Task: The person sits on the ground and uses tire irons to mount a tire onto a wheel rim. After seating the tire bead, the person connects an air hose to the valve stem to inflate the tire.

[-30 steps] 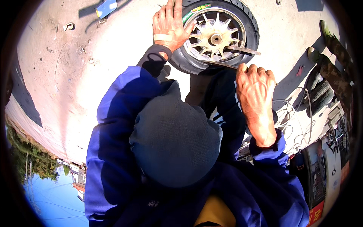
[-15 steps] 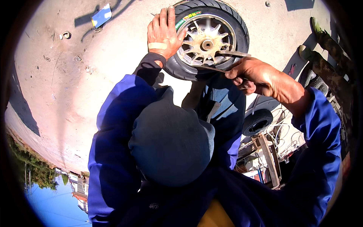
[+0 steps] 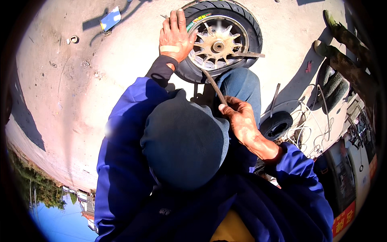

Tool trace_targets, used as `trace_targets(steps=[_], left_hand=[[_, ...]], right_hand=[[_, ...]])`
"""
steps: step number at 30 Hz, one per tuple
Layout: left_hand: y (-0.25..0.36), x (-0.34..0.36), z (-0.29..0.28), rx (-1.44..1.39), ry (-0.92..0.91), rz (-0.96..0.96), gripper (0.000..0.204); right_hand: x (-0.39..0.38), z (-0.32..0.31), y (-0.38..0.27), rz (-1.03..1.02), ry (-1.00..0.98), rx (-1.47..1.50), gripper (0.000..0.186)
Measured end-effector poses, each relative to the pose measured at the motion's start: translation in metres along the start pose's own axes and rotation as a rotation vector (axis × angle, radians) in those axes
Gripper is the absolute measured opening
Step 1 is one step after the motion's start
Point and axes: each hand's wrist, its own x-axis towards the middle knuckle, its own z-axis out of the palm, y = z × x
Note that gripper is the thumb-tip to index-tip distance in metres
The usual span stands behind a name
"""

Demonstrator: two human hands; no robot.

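Observation:
A spoked wheel with a black tire lies ahead of me. My left hand is laid over the tire's left side with its fingers stretched out, and a tan adhesive strip shows on its back. In my closed right hand is a flat metal tire lever, slanting so that its far tip meets the near edge of the rim. A second tire lever sticks out over the tire's right side, its inner end at the rim, with no hand on it. My bent knee is close to the tire.
To the right a loose small tire lies by a thin metal bar and pale tangled hose. Further right are more tires and another person's legs. A blue card-like object is at the far left.
My right hand has moved left and closer to me, swinging its tire lever steeper, with the tip at the near rim. The other lever and my left hand remain at the wheel.

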Motion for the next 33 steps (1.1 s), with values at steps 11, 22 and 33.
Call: trace_targets(steps=[11, 22, 33], left_hand=[[0.004, 0.011, 0.009, -0.046, -0.039, -0.11, 0.082], [-0.006, -0.027, 0.017, -0.302, 0.012, -0.483, 0.072], [-0.01, -0.02, 0.023, -0.135, 0.069, -0.387, 0.063]], right_hand=[[0.027, 0.075, 0.145, -0.238, 0.123, -0.289, 0.067], [0.06, 0.115, 0.155, -0.115, 0.117, 0.088, 0.04], [0.084, 0.124, 0.162, -0.144, 0.112, -0.155, 0.042]])
